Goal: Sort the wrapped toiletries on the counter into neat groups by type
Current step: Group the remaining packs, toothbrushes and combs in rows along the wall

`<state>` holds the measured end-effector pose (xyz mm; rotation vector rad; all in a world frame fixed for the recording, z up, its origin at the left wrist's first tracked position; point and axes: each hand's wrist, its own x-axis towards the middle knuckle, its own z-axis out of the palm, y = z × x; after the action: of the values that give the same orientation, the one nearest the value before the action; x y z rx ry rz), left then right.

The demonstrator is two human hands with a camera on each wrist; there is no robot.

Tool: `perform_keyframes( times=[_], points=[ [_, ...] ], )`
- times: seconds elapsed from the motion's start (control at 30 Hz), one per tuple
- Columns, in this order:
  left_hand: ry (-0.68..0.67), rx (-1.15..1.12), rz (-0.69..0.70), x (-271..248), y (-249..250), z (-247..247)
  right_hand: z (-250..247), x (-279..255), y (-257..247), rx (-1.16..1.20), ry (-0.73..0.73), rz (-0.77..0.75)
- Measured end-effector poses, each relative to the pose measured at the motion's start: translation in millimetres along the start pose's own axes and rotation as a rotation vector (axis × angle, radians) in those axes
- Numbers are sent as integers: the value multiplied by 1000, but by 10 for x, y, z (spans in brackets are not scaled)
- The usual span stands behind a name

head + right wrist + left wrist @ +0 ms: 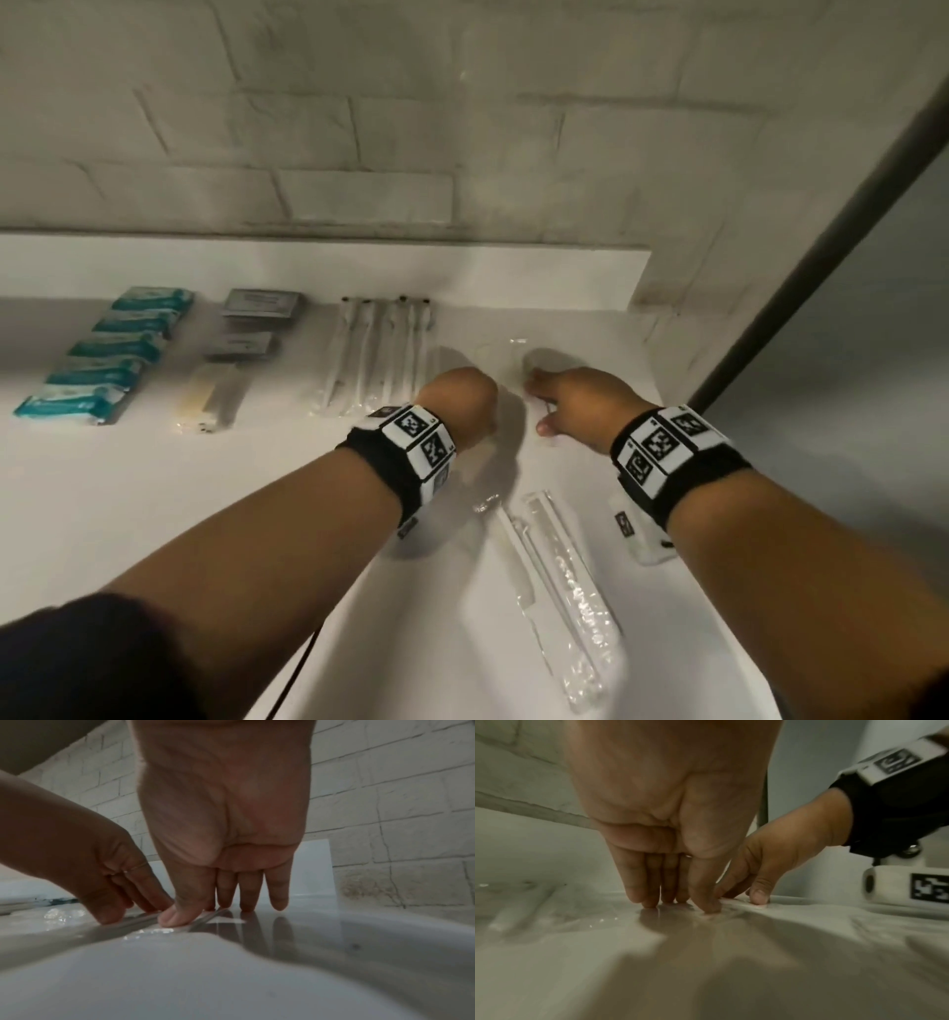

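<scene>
A long clear-wrapped item (508, 349) lies on the white counter (154, 514) between my hands, just right of a row of wrapped toothbrushes (380, 354). My left hand (462, 401) stands on its left side with straight fingertips (649, 902) down on the counter and the thumb on the wrapper (739, 907). On the right side, my right hand (544, 406) presses its thumb onto the clear wrapper (144, 920), its fingers (279, 902) straight with tips on the counter. Neither hand curls round anything. Another clear-wrapped long item (565, 591) lies nearer me.
At the left lie a column of teal packets (108, 349), grey boxes (257, 318) and a wrapped comb (210, 395). A brick wall (359, 128) and a low white ledge (308, 267) close the back. The counter ends just right of my right hand.
</scene>
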<state>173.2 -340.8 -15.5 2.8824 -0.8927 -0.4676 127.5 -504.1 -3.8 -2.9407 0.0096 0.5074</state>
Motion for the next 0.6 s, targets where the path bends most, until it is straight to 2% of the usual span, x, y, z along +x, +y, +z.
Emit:
perform_keyframes(
  times=[0.3,0.4,0.47,0.5,0.6],
  points=[
    [12,119,-18,138,37,23,1,43,-154,-12,-22,46],
    [-5,131,-1,124,31,-12,-50,-105,-171,108,80,41],
    [-24,124,-4,115,36,-45,-87,-302,-223,178,140,91],
    [-26,122,-9,111,41,-58,-88,-413,-255,190,89,121],
    [-16,111,-28,106,51,-58,49,-703,-408,100,-195,171]
  ],
)
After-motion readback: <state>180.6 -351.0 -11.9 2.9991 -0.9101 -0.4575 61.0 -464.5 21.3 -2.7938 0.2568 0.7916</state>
